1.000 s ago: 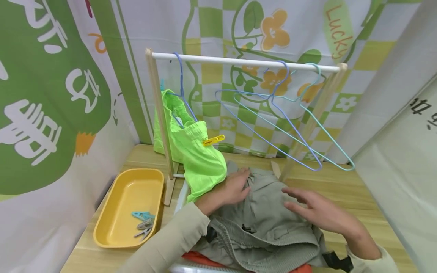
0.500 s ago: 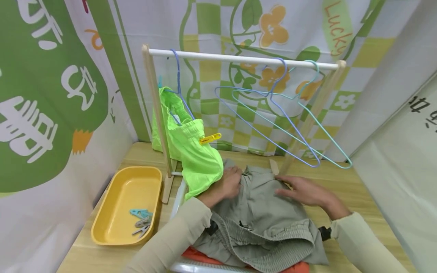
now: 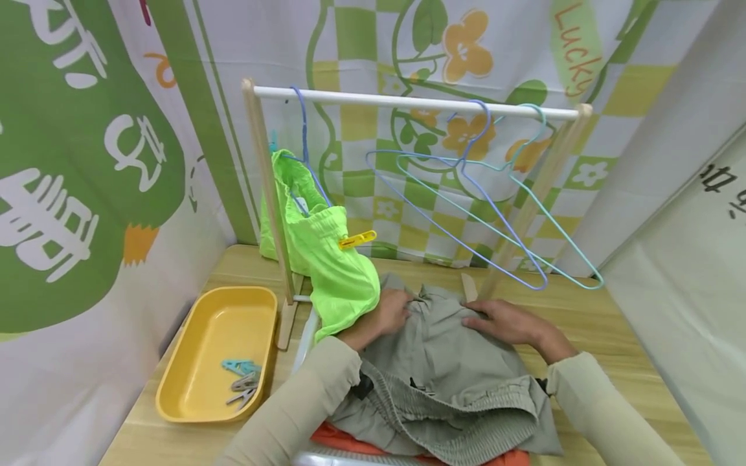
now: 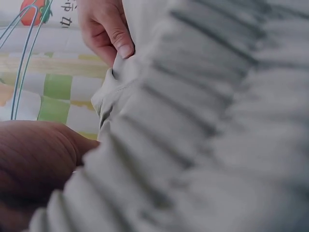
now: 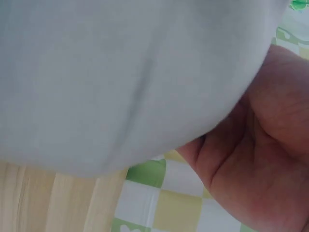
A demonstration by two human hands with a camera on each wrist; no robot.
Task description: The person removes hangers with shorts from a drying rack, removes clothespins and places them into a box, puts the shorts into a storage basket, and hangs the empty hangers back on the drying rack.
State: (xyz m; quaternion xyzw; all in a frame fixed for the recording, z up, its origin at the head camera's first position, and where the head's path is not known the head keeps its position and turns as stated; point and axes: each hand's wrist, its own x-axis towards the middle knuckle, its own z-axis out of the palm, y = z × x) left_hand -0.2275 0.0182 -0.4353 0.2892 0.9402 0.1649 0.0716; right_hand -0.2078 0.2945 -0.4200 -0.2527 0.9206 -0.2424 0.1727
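Grey pants (image 3: 443, 349) with a ribbed elastic waistband lie spread, waistband toward me, over an orange-red cloth (image 3: 344, 438) and a white-rimmed container (image 3: 309, 340). My left hand (image 3: 387, 317) grips the far left part of the pants, its fingertips hidden in the folds. At the far right side my right hand (image 3: 507, 323) pinches the fabric, thumb on top. The left wrist view shows that right hand (image 4: 106, 29) with its thumb on the cloth. In the right wrist view the grey fabric (image 5: 120, 82) covers the fingers.
A wooden rack (image 3: 265, 188) with a white rod (image 3: 408, 100) stands behind. Neon green shorts (image 3: 332, 265) with a yellow clothespin (image 3: 357, 239) hang at its left. A blue hanger (image 3: 513, 230) and a teal hanger (image 3: 574, 243) hang right. A yellow basin (image 3: 215, 336) holds several clothespins (image 3: 241, 378).
My right hand has moved in from above the pants' right side and taken hold of the fabric. My left hand has gone from lying flat on the cloth to gripping it.
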